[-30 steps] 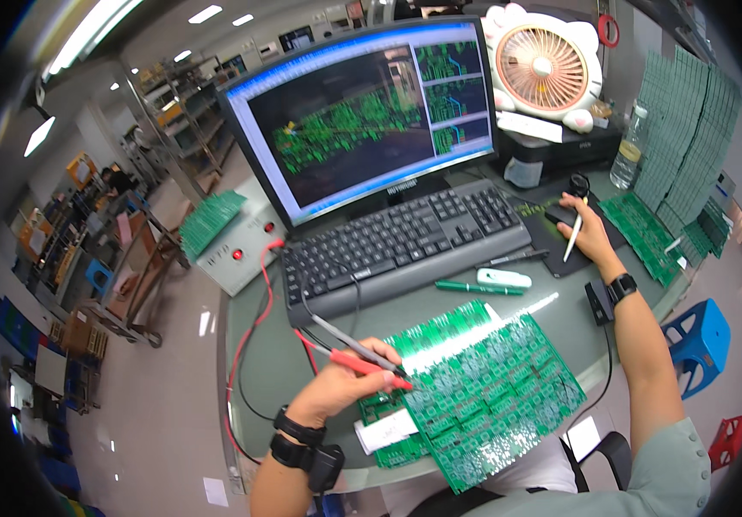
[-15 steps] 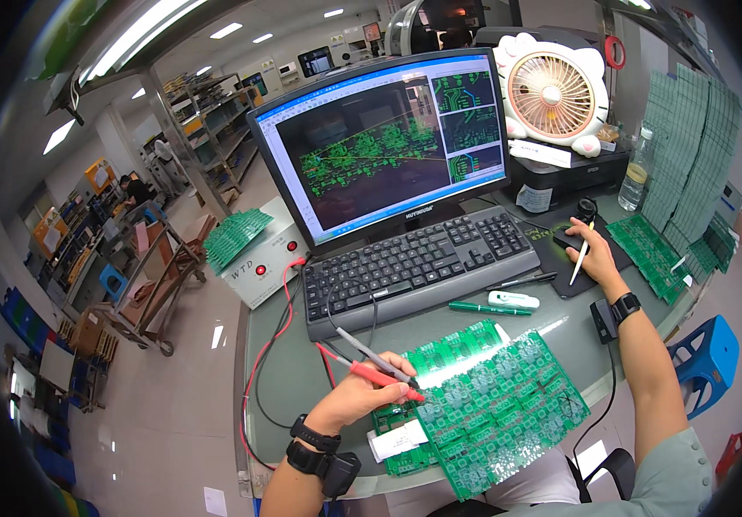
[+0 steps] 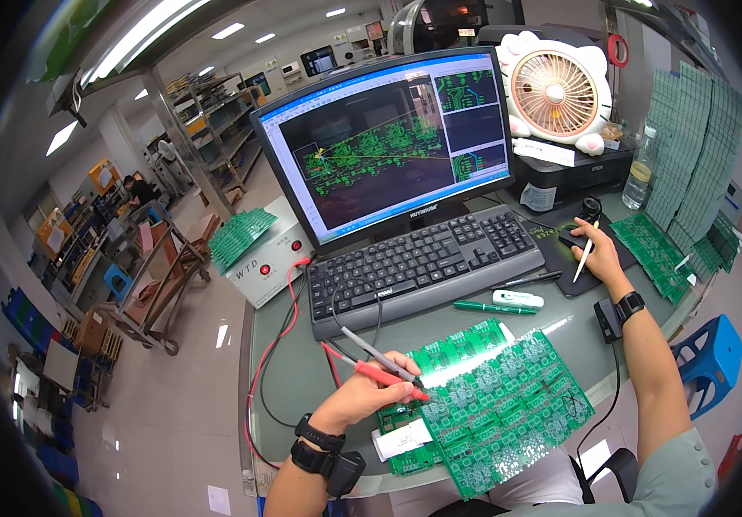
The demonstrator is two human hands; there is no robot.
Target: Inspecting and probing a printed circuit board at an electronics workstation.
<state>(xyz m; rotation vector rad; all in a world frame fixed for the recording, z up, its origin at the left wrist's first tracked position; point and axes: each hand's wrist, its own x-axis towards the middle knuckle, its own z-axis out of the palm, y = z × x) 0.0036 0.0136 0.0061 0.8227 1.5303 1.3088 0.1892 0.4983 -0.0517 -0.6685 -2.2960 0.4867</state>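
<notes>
My left hand (image 3: 369, 398) closes around two test probes, a red probe (image 3: 381, 376) and a grey probe (image 3: 369, 348). Their tips meet the upper left part of a green circuit board panel (image 3: 509, 414) or hover just over it; which one I cannot tell. Under that panel lies another green panel (image 3: 453, 346), with a white label (image 3: 402, 439) at its lower left. On a black mat, my right hand (image 3: 603, 256) rests over a dark mouse (image 3: 574, 240), mostly covered by the fingers. A white pen (image 3: 583, 260) is held between those fingers.
A monitor (image 3: 379, 146) showing a board layout stands behind the keyboard (image 3: 427, 267). A green marker (image 3: 493, 308) lies in front. Probe leads run to a white box (image 3: 260, 274) at left. A fan (image 3: 554, 93), bottle (image 3: 638, 177) and stacked boards (image 3: 694, 155) stand at right.
On the monitor, the middle right pane has gone dark and a yellow mark shows at the layout's left end. Both hands keep their holds; the whole view has shifted slightly.
</notes>
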